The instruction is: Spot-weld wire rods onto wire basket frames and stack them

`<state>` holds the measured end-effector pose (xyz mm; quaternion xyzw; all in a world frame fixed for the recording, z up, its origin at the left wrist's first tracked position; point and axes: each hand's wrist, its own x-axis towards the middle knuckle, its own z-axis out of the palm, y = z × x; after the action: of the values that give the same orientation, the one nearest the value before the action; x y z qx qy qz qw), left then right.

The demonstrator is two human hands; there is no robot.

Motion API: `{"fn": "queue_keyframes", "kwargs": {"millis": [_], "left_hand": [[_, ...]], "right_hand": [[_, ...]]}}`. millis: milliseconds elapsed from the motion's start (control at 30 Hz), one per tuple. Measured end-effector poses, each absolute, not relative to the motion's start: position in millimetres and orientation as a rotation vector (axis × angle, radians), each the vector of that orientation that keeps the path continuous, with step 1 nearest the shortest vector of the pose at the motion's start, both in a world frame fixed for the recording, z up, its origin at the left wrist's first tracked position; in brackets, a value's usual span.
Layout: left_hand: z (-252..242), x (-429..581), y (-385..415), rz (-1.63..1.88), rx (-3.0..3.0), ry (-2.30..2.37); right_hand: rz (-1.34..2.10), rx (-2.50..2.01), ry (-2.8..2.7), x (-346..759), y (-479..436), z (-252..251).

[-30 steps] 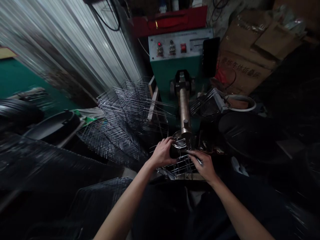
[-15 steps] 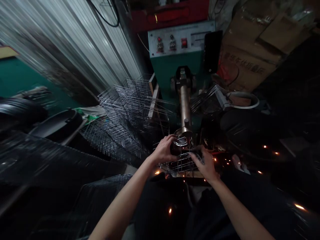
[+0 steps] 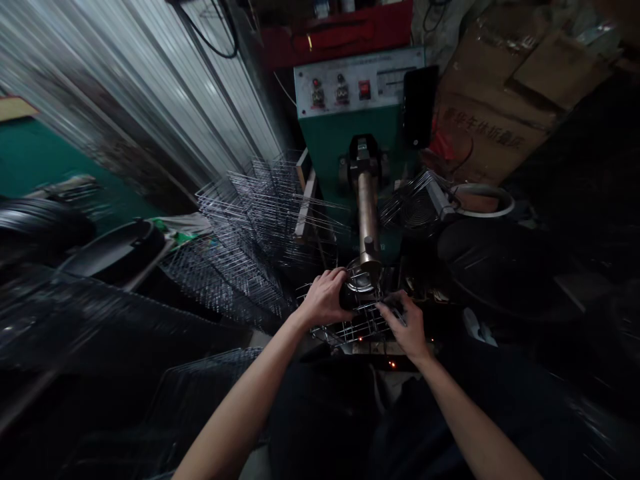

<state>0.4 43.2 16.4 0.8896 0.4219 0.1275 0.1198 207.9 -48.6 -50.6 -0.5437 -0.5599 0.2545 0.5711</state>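
Far left, at nine o'clock from the work: a dark round pan (image 3: pixel 110 247), well apart from both hands. Above it, at ten o'clock, slanted corrugated sheeting (image 3: pixel 150 87). Nearer in, a leaning stack of flat wire grids (image 3: pixel 260 213) just beside the machine's left flank.

Left hand (image 3: pixel 325 297) closed on the left rim of the wire basket (image 3: pixel 357 328), fingers curled over the top wire next to a round metal piece under the electrode tip. The basket itself sits at centre, directly below the copper-coloured arm (image 3: pixel 367 213), which reaches down from the green welder (image 3: pixel 330 143) at twelve o'clock – control panel (image 3: pixel 357 83) above that.

Right hand (image 3: pixel 407 327) laid on the basket's right side, at four o'clock from the tip, fingers stretched across the wires; whether wrapped round one or only pressing down, hard to tell.

A few orange sparks (image 3: pixel 391 364) glowing just beneath the basket. At two o'clock, a white ring (image 3: pixel 483 200) and folded cardboard (image 3: pixel 490 127).

By the look of it, mid-job: floor and walls of the basket already joined into shape and held at the tip, with more joints probably left – and no telling whether the stacked grids are finished or waiting.
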Motion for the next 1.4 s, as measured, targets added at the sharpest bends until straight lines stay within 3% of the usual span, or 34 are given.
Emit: {"fn": "queue_keyframes", "kwargs": {"millis": [667, 1000, 1133, 1300, 1400], "left_hand": [[4, -1, 95, 0.490, 2.567, 1.072], [12, -14, 79, 0.506, 2.537, 1.150], [-24, -75, 58, 0.684, 2.182, 1.273], [-98, -106, 36, 0.689, 1.561, 1.140], [-114, -94, 39, 0.778, 1.380, 1.017]], "right_hand": [[0.554, -1.228, -1.410, 225, -11, -55], [0.953, -1.151, -1.039, 251, -23, -72], [1.244, -1.220, -0.745, 292, -62, -79], [1.279, -1.391, -0.555, 298, -100, -85], [1.361, -1.377, -0.548, 279, -109, -80]]}}
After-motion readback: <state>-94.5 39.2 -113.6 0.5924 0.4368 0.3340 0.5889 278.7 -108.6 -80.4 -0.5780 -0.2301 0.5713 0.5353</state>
